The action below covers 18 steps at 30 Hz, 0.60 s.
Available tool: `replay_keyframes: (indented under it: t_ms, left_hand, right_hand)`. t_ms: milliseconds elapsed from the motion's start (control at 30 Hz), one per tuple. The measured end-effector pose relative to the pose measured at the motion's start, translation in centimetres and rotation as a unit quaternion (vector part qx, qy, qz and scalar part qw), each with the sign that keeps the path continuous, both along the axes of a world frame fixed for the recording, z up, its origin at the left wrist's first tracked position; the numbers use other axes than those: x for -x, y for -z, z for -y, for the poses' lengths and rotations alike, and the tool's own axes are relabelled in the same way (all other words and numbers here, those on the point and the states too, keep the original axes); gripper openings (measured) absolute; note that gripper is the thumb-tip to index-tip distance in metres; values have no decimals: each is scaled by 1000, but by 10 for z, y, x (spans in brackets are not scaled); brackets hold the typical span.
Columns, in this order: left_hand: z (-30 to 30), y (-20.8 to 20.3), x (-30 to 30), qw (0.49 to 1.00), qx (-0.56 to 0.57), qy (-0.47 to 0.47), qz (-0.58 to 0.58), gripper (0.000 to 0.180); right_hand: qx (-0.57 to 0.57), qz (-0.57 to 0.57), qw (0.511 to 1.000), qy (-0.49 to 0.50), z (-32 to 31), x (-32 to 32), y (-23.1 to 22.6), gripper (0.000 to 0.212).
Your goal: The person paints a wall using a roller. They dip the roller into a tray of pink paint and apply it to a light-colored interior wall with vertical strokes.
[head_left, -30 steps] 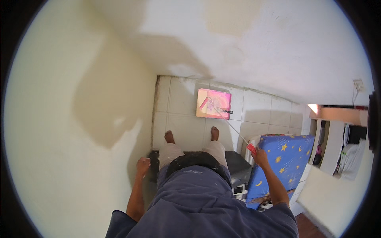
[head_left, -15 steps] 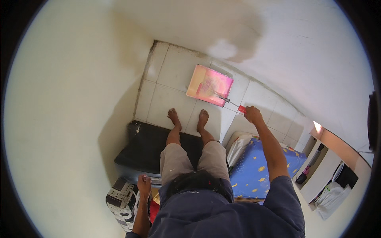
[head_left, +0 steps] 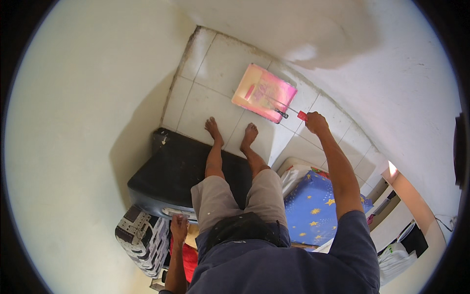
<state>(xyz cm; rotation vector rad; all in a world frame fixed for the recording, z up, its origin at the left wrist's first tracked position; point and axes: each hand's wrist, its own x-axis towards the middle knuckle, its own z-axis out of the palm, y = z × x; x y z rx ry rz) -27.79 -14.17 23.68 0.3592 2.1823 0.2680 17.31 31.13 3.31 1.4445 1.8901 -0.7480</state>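
My right hand is closed round the red handle of a paint roller, arm stretched out forward and to the right. The roller's thin metal rod runs into a pink-stained paint tray on the floor, and its pinkish head rests inside, near the left side. A tool with a black handle lies across the tray's near edge, its other end unclear. Down at my left side, my left hand hangs with loosely bent fingers and nothing visible in it, near the black case-like object.
A large black case-like object stands behind my bare feet at left, beside a black-and-white patterned item. At right is a blue star-patterned mattress or cushion. Walls meet the tiled floor beyond the tray; shelving stands far right.
The view has shifted slightly. My right hand has come a little closer to the tray, and the roller head has slid slightly to the left in it.
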Motion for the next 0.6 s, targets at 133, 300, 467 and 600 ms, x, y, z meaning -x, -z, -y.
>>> replay_keyframes:
  t_ms: [133, 300, 467, 600]
  left_hand:
    - [0, 4, -6, 1000, -20, -21, -2, 19]
    - [-5, 5, -6, 999, 1, -45, 15, 20]
    - [-20, 4, -9, 1000, 13, -18, 14, 21]
    - [-32, 7, -2, 1000, 14, -8, 15, 20]
  right_hand:
    - [-2, -12, 1000, 12, 6, -24, -11, 22]
    - [9, -14, 999, 34, 19, -41, -33, 21]
    - [-6, -39, 998, 43, 26, -42, -17, 20]
    - [-35, -26, 997, 64, 28, -37, 2, 22]
